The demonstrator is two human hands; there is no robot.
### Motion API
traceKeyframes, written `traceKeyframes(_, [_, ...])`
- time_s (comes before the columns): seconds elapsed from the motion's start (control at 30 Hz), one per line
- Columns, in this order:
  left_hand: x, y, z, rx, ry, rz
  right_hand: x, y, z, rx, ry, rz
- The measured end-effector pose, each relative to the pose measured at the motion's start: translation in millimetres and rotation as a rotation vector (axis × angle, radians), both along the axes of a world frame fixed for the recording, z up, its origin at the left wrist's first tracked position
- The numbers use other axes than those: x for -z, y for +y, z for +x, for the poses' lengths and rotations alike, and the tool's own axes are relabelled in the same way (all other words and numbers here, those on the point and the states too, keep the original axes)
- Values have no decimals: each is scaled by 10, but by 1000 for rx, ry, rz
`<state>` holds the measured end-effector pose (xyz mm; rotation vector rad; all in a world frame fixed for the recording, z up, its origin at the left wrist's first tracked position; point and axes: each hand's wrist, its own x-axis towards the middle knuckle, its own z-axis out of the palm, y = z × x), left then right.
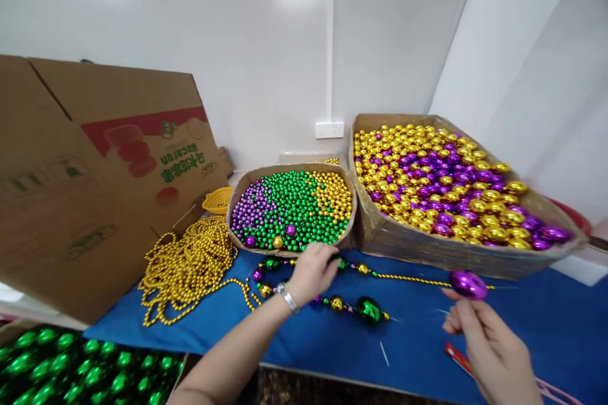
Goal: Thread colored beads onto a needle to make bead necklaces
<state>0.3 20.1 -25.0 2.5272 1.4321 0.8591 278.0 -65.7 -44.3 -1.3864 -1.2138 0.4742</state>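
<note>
In my right hand (pixel 494 342) the thumb and the forefinger pinch a large purple bead (pixel 468 285), so it sits directly at my fingertips, over the right part of the blue surface (pixel 427 348). The bead is oval; its long axis goes from left to right, with the right end slightly lower. The gold section (pixel 413 278) of the bead strand (pixel 336 302) comes to it from the left, almost in one line with this axis. My right hand is clearly the nearer one to this meeting place. My left hand (pixel 311 272) is well apart, above the strand and just before the box of small beads (pixel 289 209). Its fingers are bent and point to the right, but I cannot tell if they pinch something, because their tips cover the place under them.

A bit of gold appears also beyond the purple bead, yet I cannot say if the line passes through it or only behind it. Part of the strand is hidden under my left hand. A thin pale line beside my right fingers is too faint to name, and a red object (pixel 458 359) is partly covered by this hand.
</note>
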Motion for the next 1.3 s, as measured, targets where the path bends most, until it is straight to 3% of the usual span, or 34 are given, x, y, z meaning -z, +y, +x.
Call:
traceKeyframes(0.07, [-127, 281, -192, -179, 166, -11, 61, 0, -57, -60, -87, -53])
traceKeyframes(0.13, [-186, 583, -316, -253, 254, -34, 112, 3, -137, -108, -182, -85])
traceKeyframes(0.27, [-152, 1007, -349, -252, 322, -91, 171, 9, -323, -177, -313, -68])
traceKeyframes(0.43, [-70, 1125, -317, -228, 280, -147, 144, -9, -475, -260, -317, -46])
traceKeyframes(0.63, [-121, 997, -405, -184, -12, -211, 174, -21, -580, -289, -366, 18])
traceKeyframes(0.8, [-153, 585, -245, -51, -396, -299, 210, -4, -662, -311, -487, 136])
traceKeyframes(1.0, [-156, 98, -24, 210, -1325, -801, 226, -29, -676, -295, -646, 165])
traceKeyframes(1.3, [-176, -37, 41, 255, -1451, -893, 240, -61, -668, -258, -777, 173])
